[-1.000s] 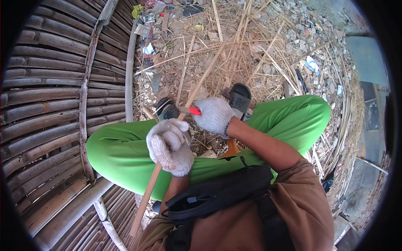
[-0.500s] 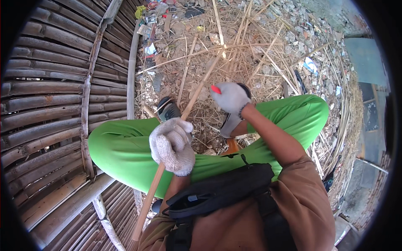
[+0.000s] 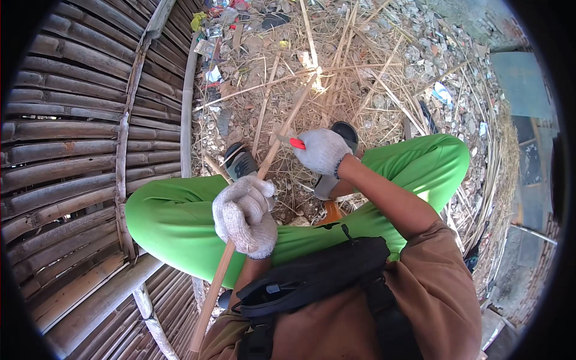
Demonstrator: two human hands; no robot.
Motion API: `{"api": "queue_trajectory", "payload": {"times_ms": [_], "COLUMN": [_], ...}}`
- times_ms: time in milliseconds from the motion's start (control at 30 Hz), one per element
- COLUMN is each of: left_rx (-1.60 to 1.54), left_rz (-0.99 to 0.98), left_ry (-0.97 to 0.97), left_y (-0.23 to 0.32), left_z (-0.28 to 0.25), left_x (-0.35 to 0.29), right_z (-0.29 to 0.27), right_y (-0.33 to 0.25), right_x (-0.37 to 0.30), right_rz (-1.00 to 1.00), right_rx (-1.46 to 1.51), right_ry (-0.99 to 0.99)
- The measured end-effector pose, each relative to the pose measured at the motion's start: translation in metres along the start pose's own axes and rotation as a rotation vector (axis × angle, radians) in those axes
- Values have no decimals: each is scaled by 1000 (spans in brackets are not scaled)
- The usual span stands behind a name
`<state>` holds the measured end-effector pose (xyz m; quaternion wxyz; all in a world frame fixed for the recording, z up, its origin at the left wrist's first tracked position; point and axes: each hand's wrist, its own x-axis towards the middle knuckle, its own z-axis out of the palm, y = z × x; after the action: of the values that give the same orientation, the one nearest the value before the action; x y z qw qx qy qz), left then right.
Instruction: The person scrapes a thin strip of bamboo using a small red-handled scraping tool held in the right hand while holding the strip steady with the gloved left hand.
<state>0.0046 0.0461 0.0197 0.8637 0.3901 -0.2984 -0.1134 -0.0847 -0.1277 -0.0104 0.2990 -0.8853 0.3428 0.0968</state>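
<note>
A long, thin bamboo strip [image 3: 211,299] slants from beside my left side up and away past my shoes. My left hand [image 3: 245,217], in a whitish knit glove, is wrapped round it near its middle, above my left thigh. In my gloved right hand [image 3: 324,153] is a knife with a red handle [image 3: 297,143]. Its short blade [image 3: 282,138] reaches left and meets, or lies just over, the strip beyond my left hand. Most of the handle is hidden in my fist.
A wall of bamboo slats [image 3: 72,144] stands close on my left. The ground ahead is strewn with shavings, loose bamboo strips [image 3: 309,33], stones and litter. My shoes [image 3: 242,161] rest on it, and a black bag [image 3: 318,270] lies across my chest.
My right hand has come slightly nearer and turned, so the knife's blade now shows at the strip. The left hand keeps its hold with hardly any movement.
</note>
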Motion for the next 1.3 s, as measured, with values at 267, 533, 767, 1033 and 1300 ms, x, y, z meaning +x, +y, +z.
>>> {"api": "queue_trajectory", "payload": {"times_ms": [267, 533, 767, 1033, 1300], "left_rx": [-1, 144, 188, 309, 336], "left_rz": [17, 18, -33, 77, 80], "left_ry": [-54, -243, -288, -338, -484], "left_y": [-5, -2, -5, 5, 4], "left_z": [0, -12, -14, -14, -31], "left_x": [5, 2, 3, 2, 9], "right_z": [4, -1, -2, -6, -18], "right_y": [2, -11, -5, 74, -13], "right_x": [4, -15, -5, 50, -22], "right_rz": [-45, -189, -176, 200, -133], "right_rx": [-8, 28, -34, -89, -39], "right_ry": [-64, -65, -29, -51, -133]}}
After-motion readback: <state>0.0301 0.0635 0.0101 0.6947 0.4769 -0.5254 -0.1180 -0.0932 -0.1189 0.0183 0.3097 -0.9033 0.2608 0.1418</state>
